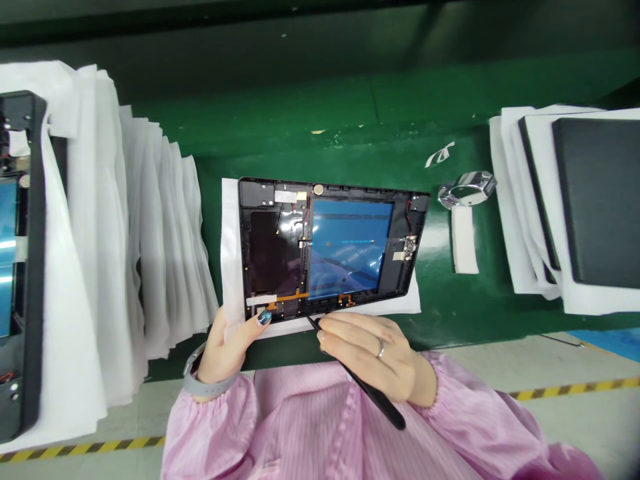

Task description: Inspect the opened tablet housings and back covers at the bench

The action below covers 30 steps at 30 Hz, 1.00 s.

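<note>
An opened tablet (275,250) lies tilted on a white foam sheet (230,227), its circuit board, orange flex cable and blue-filmed battery (350,247) exposed. My left hand (227,350) grips the tablet's near left corner, the thumb on top and the other fingers hidden beneath. Between the fingers of my right hand (375,353) is a slim black pen-like tool (373,393), perhaps tweezers. Its pointed tip reaches the tablet's near edge, right of the left thumb. Whether the tip touches a part cannot be made out.
At left stands a row of white foam sheets (165,247) with another opened tablet (25,267) in front. Dark panels (600,200) interleaved with white sheets are stacked at right. A shiny tape roll (467,189), a white strip (465,240) and a scrap (440,155) lie on the green table (350,153).
</note>
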Tool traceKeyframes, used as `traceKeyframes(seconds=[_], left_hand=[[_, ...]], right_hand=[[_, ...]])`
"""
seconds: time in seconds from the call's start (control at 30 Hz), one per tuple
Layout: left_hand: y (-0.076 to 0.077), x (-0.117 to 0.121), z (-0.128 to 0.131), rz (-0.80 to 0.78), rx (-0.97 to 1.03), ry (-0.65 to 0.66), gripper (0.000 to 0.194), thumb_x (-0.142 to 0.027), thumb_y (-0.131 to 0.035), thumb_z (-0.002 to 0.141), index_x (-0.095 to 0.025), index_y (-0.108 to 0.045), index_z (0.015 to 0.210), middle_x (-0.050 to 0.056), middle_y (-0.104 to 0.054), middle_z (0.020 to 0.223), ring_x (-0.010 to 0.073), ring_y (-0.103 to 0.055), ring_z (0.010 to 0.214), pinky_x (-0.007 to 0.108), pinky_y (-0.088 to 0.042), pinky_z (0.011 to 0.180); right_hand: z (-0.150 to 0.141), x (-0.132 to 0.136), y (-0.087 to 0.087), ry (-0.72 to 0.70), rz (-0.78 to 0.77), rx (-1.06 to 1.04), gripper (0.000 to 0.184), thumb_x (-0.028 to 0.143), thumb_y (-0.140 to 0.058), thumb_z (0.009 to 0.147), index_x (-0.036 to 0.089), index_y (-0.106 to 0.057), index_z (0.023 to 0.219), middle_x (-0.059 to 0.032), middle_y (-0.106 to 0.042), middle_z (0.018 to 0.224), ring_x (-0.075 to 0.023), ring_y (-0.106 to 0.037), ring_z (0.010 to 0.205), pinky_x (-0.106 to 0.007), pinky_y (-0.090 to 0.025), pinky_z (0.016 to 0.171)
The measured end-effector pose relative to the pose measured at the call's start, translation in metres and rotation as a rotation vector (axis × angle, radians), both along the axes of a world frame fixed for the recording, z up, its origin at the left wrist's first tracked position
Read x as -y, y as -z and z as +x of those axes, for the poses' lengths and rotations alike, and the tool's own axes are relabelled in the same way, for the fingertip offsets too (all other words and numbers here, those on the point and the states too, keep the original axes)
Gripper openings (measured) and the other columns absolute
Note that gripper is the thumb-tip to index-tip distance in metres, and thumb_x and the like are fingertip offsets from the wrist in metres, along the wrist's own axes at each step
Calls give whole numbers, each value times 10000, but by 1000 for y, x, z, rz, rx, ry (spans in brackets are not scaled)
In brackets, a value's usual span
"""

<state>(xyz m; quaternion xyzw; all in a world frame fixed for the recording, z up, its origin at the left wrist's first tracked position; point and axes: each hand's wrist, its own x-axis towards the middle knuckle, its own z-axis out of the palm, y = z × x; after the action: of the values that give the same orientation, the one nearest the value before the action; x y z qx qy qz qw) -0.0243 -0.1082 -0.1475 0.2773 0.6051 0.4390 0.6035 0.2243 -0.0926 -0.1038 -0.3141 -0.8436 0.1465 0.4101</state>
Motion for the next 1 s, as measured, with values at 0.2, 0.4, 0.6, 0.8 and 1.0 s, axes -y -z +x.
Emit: traceKeyframes(seconds=[0.2, 0.4, 0.6, 0.8, 1.0], left_hand=[[-1, -1, 2, -12, -13, -16, 298, -314, -875, 662, -189, -804, 922, 80, -819, 903, 294, -749, 843, 368, -618, 746], [-3, 1, 6, 5, -39, -52, 252, -339, -845, 716, -208, -801, 927, 63, -817, 915, 267, -737, 856, 354, -598, 784], [2, 1, 0, -11, -40, -12, 307, -350, -871, 663, -195, -803, 918, 87, -817, 919, 309, -748, 868, 399, -614, 789], [6, 5, -9, -24, -47, 6, 327, -346, -882, 643, -212, -808, 932, 86, -821, 923, 316, -759, 834, 396, -634, 756], [5, 8, -7, -7, -65, -9, 303, -330, -874, 650, -242, -806, 931, 50, -822, 898, 301, -763, 813, 390, -638, 762]], right_hand=[[2, 3, 1, 0, 1, 0, 313, 63, -422, 1031, 65, -715, 920, -138, -810, 858, -219, -779, 852, -288, -670, 801], [10, 11, 3, 110, -156, -31, 178, 58, -635, 937, 110, -683, 1100, -120, -810, 993, -218, -763, 993, -337, -664, 886], [7, 9, 3, -4, -195, -57, 173, 116, -524, 1016, 121, -690, 1064, -94, -806, 985, -190, -762, 949, -312, -660, 871], [5, 4, 1, -7, -120, -53, 275, 120, -437, 1056, 100, -703, 992, -102, -810, 930, -186, -768, 904, -293, -647, 889], [5, 0, -5, -15, -68, -7, 391, 96, -353, 1065, 78, -720, 933, -110, -811, 892, -190, -768, 889, -276, -646, 877]])
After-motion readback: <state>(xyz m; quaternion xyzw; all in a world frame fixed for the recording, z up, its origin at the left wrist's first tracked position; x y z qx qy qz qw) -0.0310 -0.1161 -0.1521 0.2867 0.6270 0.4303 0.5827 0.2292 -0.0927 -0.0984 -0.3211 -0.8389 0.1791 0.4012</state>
